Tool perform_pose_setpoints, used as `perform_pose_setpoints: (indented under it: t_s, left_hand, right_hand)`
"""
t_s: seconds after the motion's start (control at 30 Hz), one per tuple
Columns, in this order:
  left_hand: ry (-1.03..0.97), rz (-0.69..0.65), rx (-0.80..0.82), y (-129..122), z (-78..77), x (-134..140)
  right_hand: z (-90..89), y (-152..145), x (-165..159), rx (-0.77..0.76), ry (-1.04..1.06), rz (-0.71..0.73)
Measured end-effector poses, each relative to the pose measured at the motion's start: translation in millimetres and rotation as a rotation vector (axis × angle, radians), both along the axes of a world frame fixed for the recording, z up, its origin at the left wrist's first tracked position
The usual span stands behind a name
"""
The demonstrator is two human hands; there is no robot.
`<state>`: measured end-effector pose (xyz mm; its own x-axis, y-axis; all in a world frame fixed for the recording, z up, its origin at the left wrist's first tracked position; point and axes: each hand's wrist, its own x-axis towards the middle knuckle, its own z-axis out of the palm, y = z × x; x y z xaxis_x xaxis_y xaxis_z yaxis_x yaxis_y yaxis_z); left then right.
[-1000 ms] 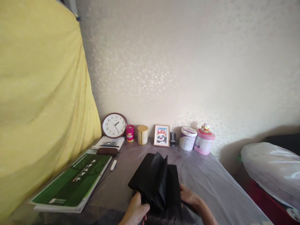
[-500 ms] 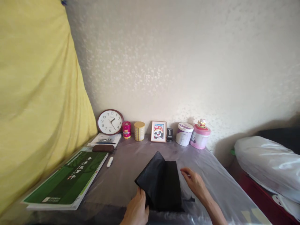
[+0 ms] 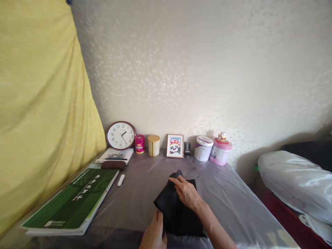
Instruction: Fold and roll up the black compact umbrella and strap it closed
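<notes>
A piece of black folded fabric (image 3: 178,218) lies on the table near its front edge, one flap raised at the upper left. My left hand (image 3: 155,230) is closed on the fabric's left edge, thumb and fingers pinching it. Over the top of the fabric reaches my right hand (image 3: 187,193), its index finger extended along the raised flap and the other fingers bent against the cloth. The right hand's grip is partly hidden, and my forearm covers some of the fabric's right side.
Left on the table (image 3: 137,207) are a green book (image 3: 75,200), a brown case (image 3: 113,165) and a white stick-like object (image 3: 120,180). Along the wall stand a clock (image 3: 121,135), a pink can (image 3: 139,144), a yellow-lidded can (image 3: 154,145), a panda picture (image 3: 175,146) and two tubs (image 3: 203,148).
My right hand has moved left from beside the fabric onto its raised flap. The flap now sits lower and more crumpled. My left hand keeps its hold, shifted slightly right.
</notes>
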<state>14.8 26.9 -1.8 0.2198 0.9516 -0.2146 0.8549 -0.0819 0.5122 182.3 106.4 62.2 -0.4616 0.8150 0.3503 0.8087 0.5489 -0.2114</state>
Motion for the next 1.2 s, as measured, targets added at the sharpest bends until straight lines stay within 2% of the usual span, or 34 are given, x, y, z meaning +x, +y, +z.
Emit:
perform_pose_setpoints:
  t_s: [0.33, 0.6, 0.77, 0.9, 1.03, 1.2]
  left_hand:
    - [0.052, -0.009, 0.011, -1, -0.3, 2]
    - [0.21, -0.011, 0.005, -2, -0.1, 11]
    - [0.269, 0.024, 0.002, -4, -15.5, 24]
    - [0.235, 0.06, 0.046, -5, -26.0, 29]
    - [0.219, 0.064, 0.03, -4, -28.7, 31]
    - [0.193, 0.032, -0.047, -6, -27.8, 22]
  right_hand:
    - [-2.5, 15, -2, 0.025, -0.019, -0.057]
    - [-4.1, 29, -8, 0.093, 0.009, -0.146]
    - [-17.3, 30, -16, 0.1, -0.017, -0.121]
    - [-32.3, 28, -22, 0.118, -0.039, -0.114]
    - [-41.6, 29, -26, 0.134, -0.117, -0.142]
    - [-43.7, 30, -28, 0.115, -0.157, -0.147]
